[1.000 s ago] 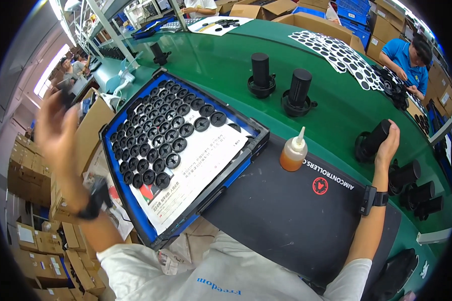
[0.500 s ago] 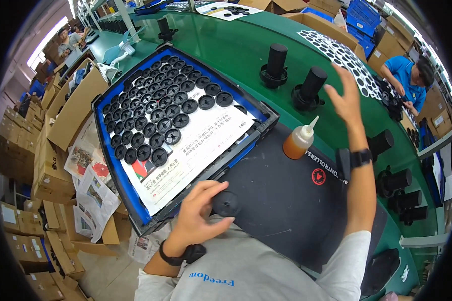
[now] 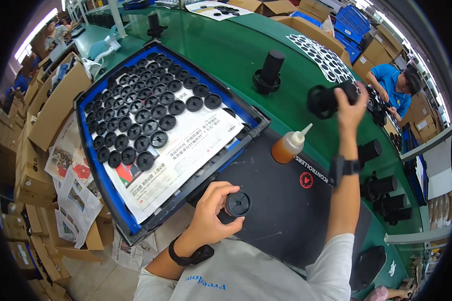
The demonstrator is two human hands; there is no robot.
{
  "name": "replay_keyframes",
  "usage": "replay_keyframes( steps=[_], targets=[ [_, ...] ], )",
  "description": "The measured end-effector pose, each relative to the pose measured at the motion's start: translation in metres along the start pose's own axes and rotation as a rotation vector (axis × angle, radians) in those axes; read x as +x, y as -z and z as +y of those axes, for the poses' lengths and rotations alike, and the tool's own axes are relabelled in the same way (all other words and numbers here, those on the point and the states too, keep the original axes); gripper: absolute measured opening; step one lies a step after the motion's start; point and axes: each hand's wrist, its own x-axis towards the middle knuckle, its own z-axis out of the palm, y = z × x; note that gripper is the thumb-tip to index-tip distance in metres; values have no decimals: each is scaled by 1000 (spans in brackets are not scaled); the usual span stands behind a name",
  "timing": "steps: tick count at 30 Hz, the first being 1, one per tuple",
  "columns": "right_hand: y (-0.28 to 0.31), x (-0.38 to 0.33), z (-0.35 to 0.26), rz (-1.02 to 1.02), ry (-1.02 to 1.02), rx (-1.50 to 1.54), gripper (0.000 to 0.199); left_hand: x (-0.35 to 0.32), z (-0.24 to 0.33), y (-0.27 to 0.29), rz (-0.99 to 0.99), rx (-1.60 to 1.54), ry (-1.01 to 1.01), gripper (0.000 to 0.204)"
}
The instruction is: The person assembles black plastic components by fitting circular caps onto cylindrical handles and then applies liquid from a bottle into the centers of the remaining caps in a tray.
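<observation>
Between the thumb and fingers of my left hand (image 3: 217, 209) is a round black plastic cap (image 3: 238, 204), held above the dark mat (image 3: 266, 200). Out to the right, my right hand (image 3: 350, 108) grips a black cylindrical part with a wide flanged end (image 3: 329, 100), tilted on its side in the air over the green table. Its fingers wrap round the tube end, and the flange points left. A squeeze bottle of amber liquid (image 3: 288, 147) with a pale nozzle stands on the mat between my hands.
A blue tray (image 3: 173, 208) at left carries rows of black caps (image 3: 145, 95) on newspaper. Another flanged cylinder (image 3: 271, 72) stands on the green table (image 3: 211, 45); several more lie at right. Beyond are a sheet of black discs (image 3: 319, 55) and a co-worker in blue (image 3: 394, 85).
My right hand, open and reaching before, has closed on a flanged cylinder and lifted it off the table. The cap in my left hand has tilted to show its ribbed hollow side.
</observation>
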Motion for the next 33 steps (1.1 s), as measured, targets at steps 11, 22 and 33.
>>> replay_keyframes(
  steps=[11, 22, 33],
  targets=[
    [107, -78, -131, -115, -315, 1252, 60, 47, -1, -60, -43, -139, -88, 58],
    [87, -96, -112, -134, -687, 1472, 53, 50, -10, -89, 82, -339, -195, 62],
    [78, -98, -100, -78, -785, 1511, 51, 56, -7, -88, 72, -132, -283, 66]
  ],
)
